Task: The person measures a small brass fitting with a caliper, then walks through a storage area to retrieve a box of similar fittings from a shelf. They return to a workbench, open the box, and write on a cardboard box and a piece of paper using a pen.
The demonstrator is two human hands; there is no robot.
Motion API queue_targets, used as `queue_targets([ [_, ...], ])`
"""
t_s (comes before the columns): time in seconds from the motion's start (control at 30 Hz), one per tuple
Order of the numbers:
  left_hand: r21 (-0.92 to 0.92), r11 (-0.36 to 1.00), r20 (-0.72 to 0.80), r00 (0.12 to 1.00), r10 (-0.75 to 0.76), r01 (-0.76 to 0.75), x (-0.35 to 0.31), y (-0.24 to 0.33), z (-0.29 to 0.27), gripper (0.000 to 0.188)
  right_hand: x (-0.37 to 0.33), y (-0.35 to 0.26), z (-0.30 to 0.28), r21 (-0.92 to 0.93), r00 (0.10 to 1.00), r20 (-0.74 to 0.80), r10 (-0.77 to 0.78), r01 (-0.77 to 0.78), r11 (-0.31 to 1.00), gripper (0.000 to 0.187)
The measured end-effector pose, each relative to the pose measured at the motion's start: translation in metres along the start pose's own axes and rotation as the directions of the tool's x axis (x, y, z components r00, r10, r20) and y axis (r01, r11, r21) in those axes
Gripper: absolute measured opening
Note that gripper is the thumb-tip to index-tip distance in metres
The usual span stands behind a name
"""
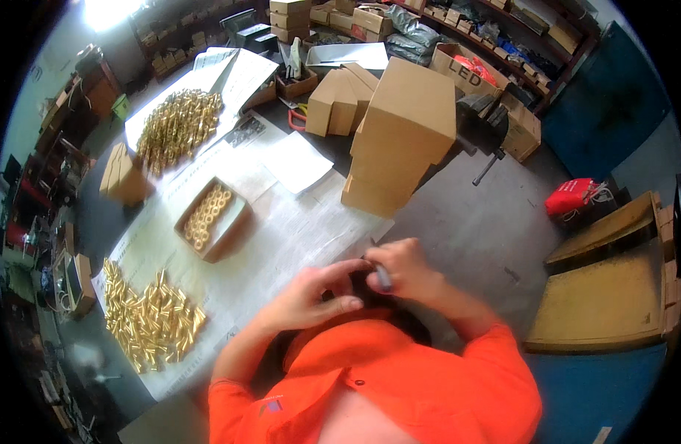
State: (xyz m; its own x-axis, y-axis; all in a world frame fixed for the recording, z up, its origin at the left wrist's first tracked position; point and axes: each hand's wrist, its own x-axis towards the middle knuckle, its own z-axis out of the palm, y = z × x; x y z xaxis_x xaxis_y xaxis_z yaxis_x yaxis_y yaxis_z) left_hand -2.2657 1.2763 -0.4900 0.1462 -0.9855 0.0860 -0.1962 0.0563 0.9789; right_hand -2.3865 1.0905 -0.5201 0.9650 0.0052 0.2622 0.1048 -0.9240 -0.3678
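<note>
Noted at our inspection: right hand (pixel 403 271) clamped on slim grey object (pixel 384 280), left hand (pixel 317 296) alongside, its grip indeterminable to us.

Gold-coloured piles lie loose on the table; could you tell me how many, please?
2: the far pile lies beyond the open cardboard box; the near pile lies left of the left hand.

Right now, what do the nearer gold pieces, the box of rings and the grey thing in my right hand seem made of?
Gold pieces: likely brass or plated metal, shiny with yellow glints. Box: likely cardboard, matte brown, thin walls. Grey thing: perhaps metal; blur hides its finish.
</note>
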Motion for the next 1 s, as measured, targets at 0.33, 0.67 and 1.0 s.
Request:
queue_targets([
  [0.33,-0.239,0.952,-0.407,0.910,0.078,-0.189,0.147,-0.057,-0.106,0.057,0.021,0.085,-0.087,0.256,0.277,-0.947,0.164,0.336,0.906,0.060],
  [0.67,-0.498,0.832,-0.413,0.910,0.020,-0.244,0.234,-0.042,-0.075,0.060,0.118,0.146,-0.092,0.534,0.352,-0.845,0.402,0.579,0.617,0.060],
  [1.0,-0.662,0.724,-0.417,0.897,-0.143,-0.192,0.235,-0.040,-0.067,0.052,0.119,0.150,-0.088,0.642,0.515,-0.761,0.393,0.519,0.563,0.037],
])
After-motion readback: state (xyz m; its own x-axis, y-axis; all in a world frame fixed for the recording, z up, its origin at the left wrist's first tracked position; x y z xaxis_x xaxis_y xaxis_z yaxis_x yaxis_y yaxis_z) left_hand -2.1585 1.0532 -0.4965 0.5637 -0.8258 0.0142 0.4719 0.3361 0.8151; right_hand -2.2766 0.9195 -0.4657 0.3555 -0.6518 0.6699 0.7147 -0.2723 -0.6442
